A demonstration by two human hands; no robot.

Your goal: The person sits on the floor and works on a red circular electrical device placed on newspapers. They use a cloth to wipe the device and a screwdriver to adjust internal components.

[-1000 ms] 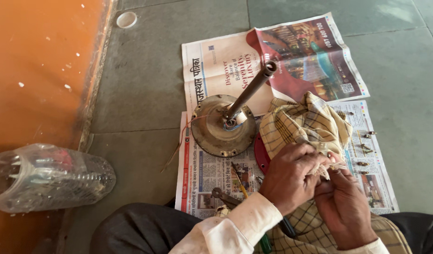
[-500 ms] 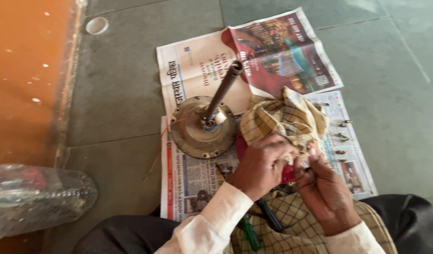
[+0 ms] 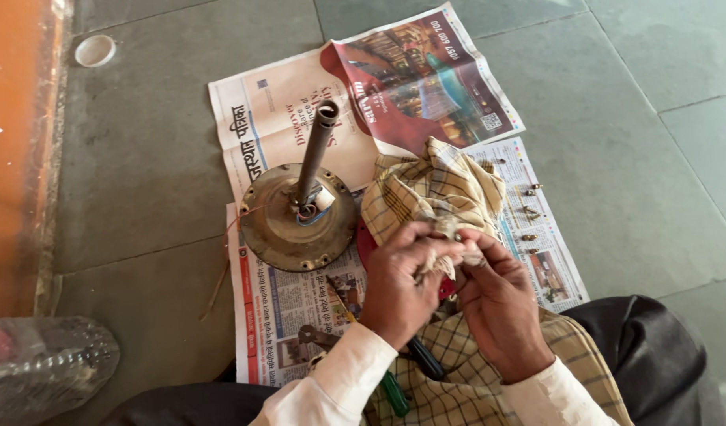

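The checked cloth [image 3: 434, 193] is the thing in hand. I see it bunched up on the newspaper [image 3: 300, 118], rising from the floor to both hands, with its frayed end gathered between them. The left hand [image 3: 398, 288] closes its fingers around that end from the left side, and the right hand [image 3: 501, 304] pinches the same bit from the right, thumb and fingertips pressed together on it. Something small may sit inside the fold, but I cannot tell what. The bulk of the cloth lies ahead of the hands, away from the body, and its length runs roughly from the hands toward the top of the newspaper. Both hands are on it; neither is clearly nearer.

Just left of the cloth stands a round metal plate [image 3: 296, 225] with a pipe [image 3: 314, 150] rising from its middle, coloured wires at the base. To the right of the cloth, a few small screws [image 3: 529, 213] lie in a loose row on the paper. Near my lap I see pliers [image 3: 319, 338] and a green-handled screwdriver [image 3: 393, 392]. A clear plastic bottle [image 3: 47, 363] lies at the far left on the stone floor [image 3: 631, 158].
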